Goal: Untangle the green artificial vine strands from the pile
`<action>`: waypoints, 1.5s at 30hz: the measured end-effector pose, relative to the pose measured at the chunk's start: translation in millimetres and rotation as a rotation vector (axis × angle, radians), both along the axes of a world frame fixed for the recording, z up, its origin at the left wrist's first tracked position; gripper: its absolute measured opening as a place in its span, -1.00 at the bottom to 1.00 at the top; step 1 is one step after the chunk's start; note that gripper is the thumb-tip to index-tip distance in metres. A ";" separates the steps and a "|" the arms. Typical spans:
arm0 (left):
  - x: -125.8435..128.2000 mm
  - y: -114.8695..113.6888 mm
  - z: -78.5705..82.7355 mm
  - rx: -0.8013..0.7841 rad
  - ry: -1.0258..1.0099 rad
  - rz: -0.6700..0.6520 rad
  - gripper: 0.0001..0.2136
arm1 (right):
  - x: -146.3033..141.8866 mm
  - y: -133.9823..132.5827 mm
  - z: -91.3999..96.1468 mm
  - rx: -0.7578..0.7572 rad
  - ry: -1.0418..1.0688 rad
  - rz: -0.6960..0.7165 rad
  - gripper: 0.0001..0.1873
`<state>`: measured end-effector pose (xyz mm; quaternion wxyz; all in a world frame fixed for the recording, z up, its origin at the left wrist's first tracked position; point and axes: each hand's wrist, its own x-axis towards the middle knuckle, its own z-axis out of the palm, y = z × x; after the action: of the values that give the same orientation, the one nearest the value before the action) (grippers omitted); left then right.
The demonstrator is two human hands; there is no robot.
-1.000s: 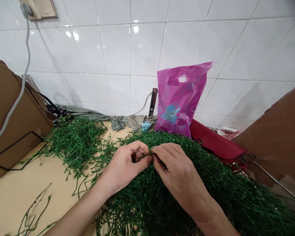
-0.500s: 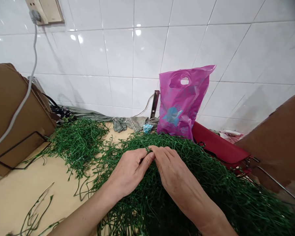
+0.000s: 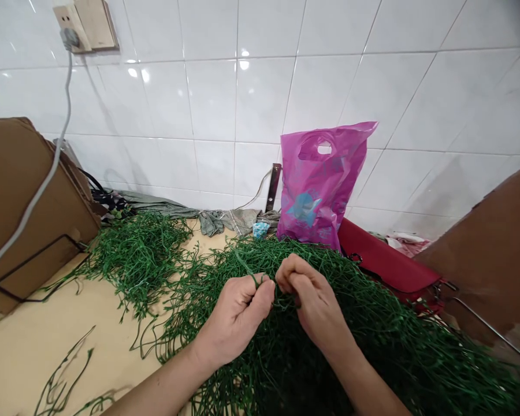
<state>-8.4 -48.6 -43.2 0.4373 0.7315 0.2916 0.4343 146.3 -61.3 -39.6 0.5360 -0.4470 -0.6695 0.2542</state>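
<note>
Over the counter (image 3: 56, 341): both hands work above a large mass of artificial vine strands (image 3: 372, 329), which spreads from the wall side to the near edge of the view.

Left hand (image 3: 238, 315): clenched, with the thumb closed against curled fingers, pinching strands at the top of the mass.

Right hand (image 3: 314, 294): fingers curled inward, grasping strands just beside the left hand (the fingers hide how many).

Change: the hands, which lay flatter with fingertips meeting half a second ago, now stand slightly apart and curled, with a pale thread (image 3: 245, 263) rising from the strands beside the left hand.

Second heap: a smaller heap of vine (image 3: 138, 260) lies on the counter to the left, joined to the main mass by trailing strands.

Loose pieces: a few separate vine sprigs (image 3: 63, 375) lie on the bare counter at lower left.

Wall side: a pink plastic bag (image 3: 316, 188) stands upright, leaning against the white tiles, with a red handbag (image 3: 385, 260) to its right.

Left side: a cardboard box (image 3: 26, 208) sits under a grey cable (image 3: 65, 115).
</note>
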 end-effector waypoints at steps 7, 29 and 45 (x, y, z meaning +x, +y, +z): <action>-8.4 14.2 10.2 -0.095 0.028 0.129 -0.54 | 27.8 -8.8 28.5 0.306 -0.434 -0.321 -0.74; 6.6 2.9 11.1 -0.416 -0.386 -0.137 -0.58 | -4.0 -16.9 24.3 -0.131 0.060 0.261 -0.77; -6.4 15.5 15.6 -0.319 -0.337 0.095 -0.58 | 11.5 -14.4 32.7 -0.243 -0.026 -0.021 -0.90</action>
<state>-14.8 -33.0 -27.6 0.5690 0.5555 0.3136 0.5189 157.8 -75.7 -6.9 0.4717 -0.5188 -0.6362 0.3218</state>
